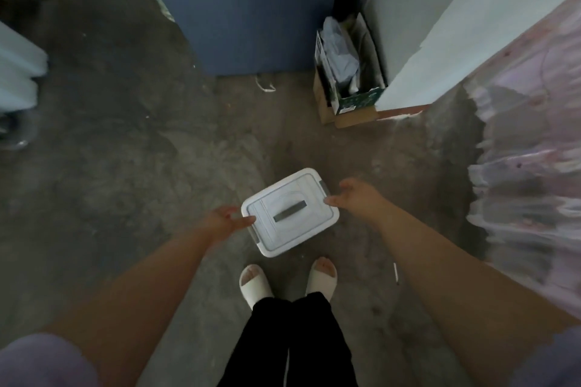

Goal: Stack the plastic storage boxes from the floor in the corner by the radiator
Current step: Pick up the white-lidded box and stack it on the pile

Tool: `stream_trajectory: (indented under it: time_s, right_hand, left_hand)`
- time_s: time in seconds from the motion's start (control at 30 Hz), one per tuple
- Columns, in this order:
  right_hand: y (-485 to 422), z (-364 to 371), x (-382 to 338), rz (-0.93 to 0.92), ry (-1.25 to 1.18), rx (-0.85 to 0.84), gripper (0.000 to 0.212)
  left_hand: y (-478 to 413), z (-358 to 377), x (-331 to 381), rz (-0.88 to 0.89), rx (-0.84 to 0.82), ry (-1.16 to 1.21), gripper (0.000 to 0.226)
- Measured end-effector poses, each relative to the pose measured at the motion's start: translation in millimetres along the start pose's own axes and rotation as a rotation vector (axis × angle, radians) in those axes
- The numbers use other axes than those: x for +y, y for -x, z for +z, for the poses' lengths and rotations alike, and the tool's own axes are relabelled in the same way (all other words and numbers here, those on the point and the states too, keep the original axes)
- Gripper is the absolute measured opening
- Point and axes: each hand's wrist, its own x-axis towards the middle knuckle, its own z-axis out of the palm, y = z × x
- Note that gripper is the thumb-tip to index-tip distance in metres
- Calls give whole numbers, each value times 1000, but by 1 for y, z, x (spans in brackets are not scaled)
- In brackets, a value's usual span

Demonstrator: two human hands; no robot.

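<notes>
White plastic storage box [290, 214], lid on and grey handle [290, 207] up, sits between the two hands, low over the concrete floor [125, 166]; whether it rests there or is already lifted I cannot tell. The left hand [224, 220] has its thumb laid over the rim beside it, seemingly pinching it. The right hand [355, 198] touches the opposite rim, fingers apart and loosely bent; a real grip is not clear. Looks like the pick-up step. Next it wants both sides firmly clamped, then a level carry to the corner; no radiator shows beyond either hand
</notes>
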Motion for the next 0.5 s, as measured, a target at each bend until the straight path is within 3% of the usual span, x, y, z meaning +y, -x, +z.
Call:
stream_trajectory:
  time_s: [0.2,0.5]
  right_hand:
    - [-97,53,39,99,-104,-87,77]
    - [-220,107,91,158,-61,-49,82]
  left_hand:
    - [-103,23,-43,-130,8,55,81]
    - [-228,78,-93,-202,34,101,85]
